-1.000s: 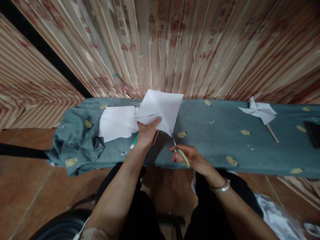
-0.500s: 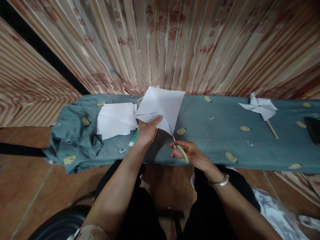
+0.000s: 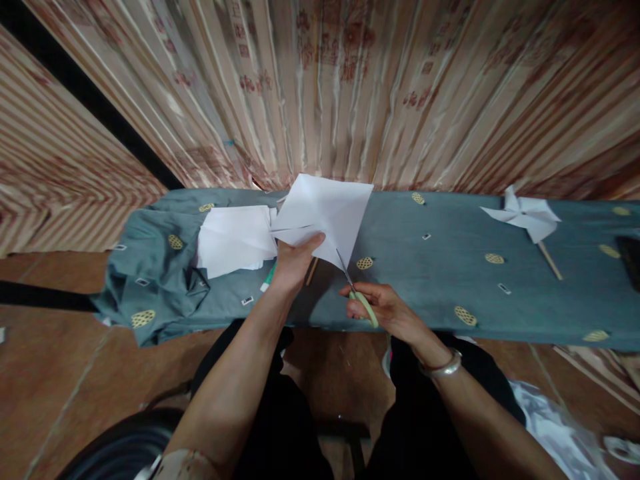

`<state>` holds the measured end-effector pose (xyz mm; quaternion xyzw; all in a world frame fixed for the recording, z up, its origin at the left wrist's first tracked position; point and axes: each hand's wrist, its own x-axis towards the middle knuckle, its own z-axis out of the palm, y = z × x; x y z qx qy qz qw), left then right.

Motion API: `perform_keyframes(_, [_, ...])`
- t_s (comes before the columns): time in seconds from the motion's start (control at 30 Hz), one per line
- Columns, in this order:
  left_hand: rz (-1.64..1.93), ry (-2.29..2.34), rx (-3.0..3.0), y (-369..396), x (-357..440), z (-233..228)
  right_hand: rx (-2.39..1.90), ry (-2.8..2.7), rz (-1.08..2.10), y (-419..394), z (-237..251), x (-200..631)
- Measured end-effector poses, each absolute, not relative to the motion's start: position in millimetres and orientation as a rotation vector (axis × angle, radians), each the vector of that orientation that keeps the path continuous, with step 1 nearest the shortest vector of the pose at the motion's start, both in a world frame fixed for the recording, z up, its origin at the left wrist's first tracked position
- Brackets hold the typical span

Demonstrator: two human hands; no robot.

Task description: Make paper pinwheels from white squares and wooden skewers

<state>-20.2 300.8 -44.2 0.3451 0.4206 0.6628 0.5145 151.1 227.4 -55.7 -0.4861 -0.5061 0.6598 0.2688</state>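
Observation:
My left hand point(image 3: 296, 261) pinches a square sheet of white paper point(image 3: 335, 203), its thumb on top and the other fingers hidden beneath. A slit runs in from the sheet's left corner. In my right hand point(image 3: 383, 305) is a pair of scissors point(image 3: 364, 307) with light green handles; its blades are at the sheet's near corner, on the paper. Left of the held sheet lies a stack of white paper point(image 3: 235, 240). A wooden stick point(image 3: 312, 272) and a green and white object point(image 3: 269, 277), partly covered, lie beside my left hand.
A finished-looking white paper pinwheel point(image 3: 525, 215) on a stick lies to the right on the green cloth point(image 3: 430, 280). A dark object point(image 3: 629, 260) sits at the right edge. Behind the table hangs a patterned curtain point(image 3: 340, 100). A clear bag with white pieces point(image 3: 550, 427) is on the floor.
Both hands keep their grip on the paper and the scissors, almost still. The scissor handles look slightly closer together. The whole view has shifted a little.

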Motion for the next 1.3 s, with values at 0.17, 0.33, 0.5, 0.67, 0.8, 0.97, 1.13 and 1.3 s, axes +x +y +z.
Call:
perform_keyframes(0.17, [1.590,1.023,0.832,301.4,-21.0,-45.0,-1.316,-1.320,1.803,227.1,-55.9,150.9])
perform_keyframes(0.33, [1.595,1.015,0.823,300.8,-21.2,-43.9,-1.332,-1.289,1.815,227.6,-55.6,150.2])
perform_keyframes(0.5, [1.588,1.027,0.824,301.0,-22.2,-44.2,-1.330,-1.238,1.805,228.3,-56.9,148.3])
perform_keyframes(0.67, [1.596,1.033,0.825,300.6,-22.6,-43.2,-1.326,-1.260,1.789,228.3,-58.3,148.2])
perform_keyframes(0.8, [1.553,1.076,0.841,297.4,-20.4,-42.6,-1.328,-1.313,1.746,228.4,-59.5,149.6])
perform_keyframes(0.97, [1.543,1.059,0.854,296.9,-18.6,-47.0,-1.303,-1.352,1.720,228.5,-61.4,151.2])
perform_keyframes(1.13, [1.557,1.029,0.837,298.2,-19.8,-48.8,-1.312,-1.322,1.743,228.8,-62.3,150.5])
perform_keyframes(1.3, [1.548,1.038,0.841,298.0,-20.6,-47.6,-1.323,-1.295,1.738,228.5,-61.3,149.0])
